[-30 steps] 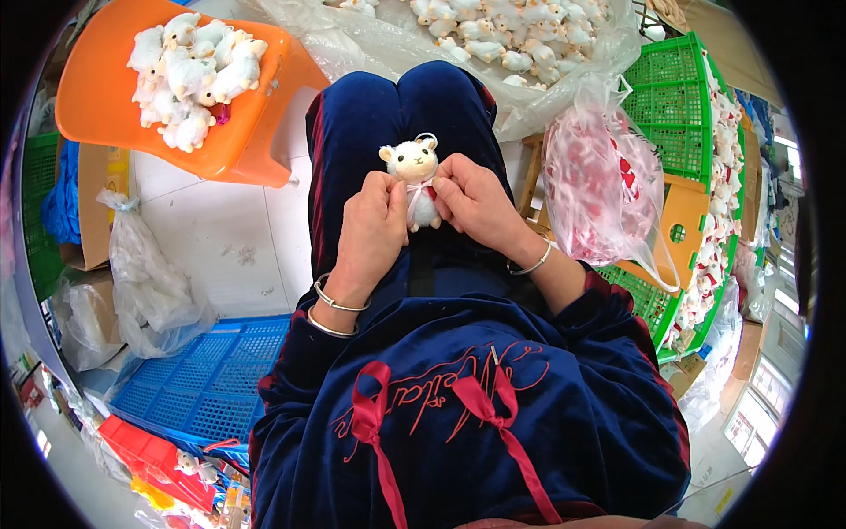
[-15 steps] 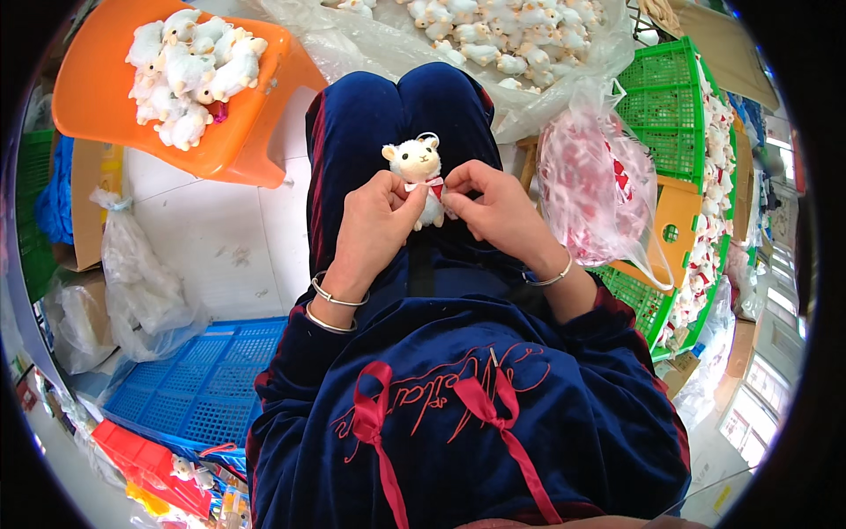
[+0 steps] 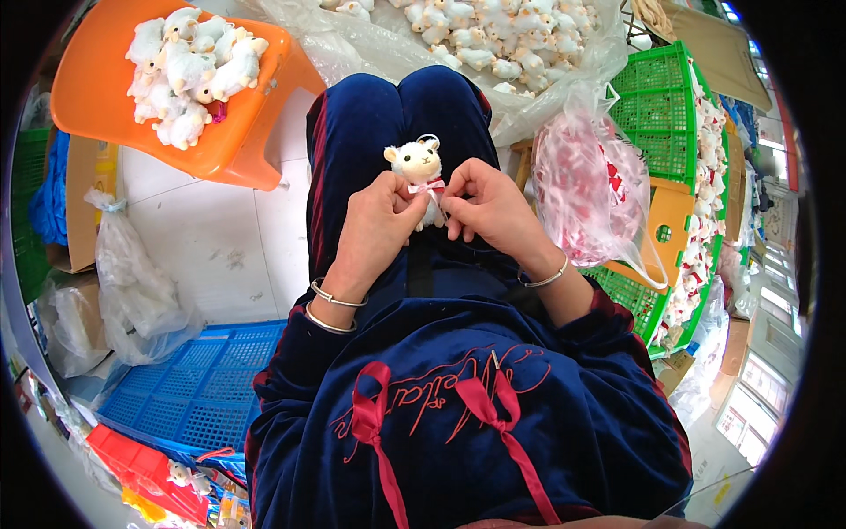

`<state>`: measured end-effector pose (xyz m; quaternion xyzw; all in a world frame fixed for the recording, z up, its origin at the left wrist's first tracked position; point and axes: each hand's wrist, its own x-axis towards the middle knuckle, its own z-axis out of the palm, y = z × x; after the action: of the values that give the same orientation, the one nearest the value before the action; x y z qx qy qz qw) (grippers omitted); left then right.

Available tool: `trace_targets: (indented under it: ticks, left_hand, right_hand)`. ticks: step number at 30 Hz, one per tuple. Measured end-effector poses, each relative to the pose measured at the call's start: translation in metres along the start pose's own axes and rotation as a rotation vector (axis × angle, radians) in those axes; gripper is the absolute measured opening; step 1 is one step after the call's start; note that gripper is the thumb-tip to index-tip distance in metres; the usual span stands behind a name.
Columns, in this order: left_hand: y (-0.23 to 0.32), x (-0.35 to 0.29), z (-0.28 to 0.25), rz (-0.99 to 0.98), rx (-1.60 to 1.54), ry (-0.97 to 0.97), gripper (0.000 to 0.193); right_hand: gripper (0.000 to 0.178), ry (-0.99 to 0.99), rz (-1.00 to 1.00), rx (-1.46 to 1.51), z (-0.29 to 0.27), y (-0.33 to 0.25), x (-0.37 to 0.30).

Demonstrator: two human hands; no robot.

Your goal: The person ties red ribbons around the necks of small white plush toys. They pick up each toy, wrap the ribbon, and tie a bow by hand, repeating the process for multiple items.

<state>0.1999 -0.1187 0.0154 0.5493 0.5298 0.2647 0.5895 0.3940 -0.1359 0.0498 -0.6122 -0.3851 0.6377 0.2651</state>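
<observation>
Over my lap, my left hand grips a small white plush animal by its body, head upright. A pink ribbon bow sits at the toy's neck. My right hand pinches the bow's right end with thumb and forefinger. Both wrists wear thin metal bracelets. The toy's lower body is hidden behind my fingers.
An orange stool at upper left carries a pile of white plush toys. A clear sheet with several more toys lies ahead. A bag of pink ribbons and a green crate are right. A blue crate is lower left.
A pink bow now shows at the toy's neck. My right hand has shifted slightly right and holds the bow's end; the toy stays upright in my left hand.
</observation>
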Motion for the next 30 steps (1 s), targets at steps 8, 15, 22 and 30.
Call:
trace_targets:
  ticks: [8, 15, 22, 30]
  left_hand:
    - [-0.001, 0.001, 0.001, 0.000, 0.005, -0.017, 0.024]
    - [-0.003, 0.002, 0.000, 0.014, 0.044, -0.014, 0.024]
    - [-0.002, 0.002, -0.006, -0.021, -0.093, -0.039, 0.021]
    - [-0.001, 0.004, -0.010, -0.054, -0.157, -0.058, 0.033]
  right_hand:
    - [0.018, 0.080, 0.018, -0.247, 0.008, -0.015, -0.004]
    - [0.016, 0.096, -0.054, -0.083, 0.006, -0.007, 0.001]
    - [0.015, 0.169, -0.163, -0.128, 0.002, 0.011, 0.009]
    - [0.023, 0.139, -0.172, -0.342, 0.005, 0.008, 0.013]
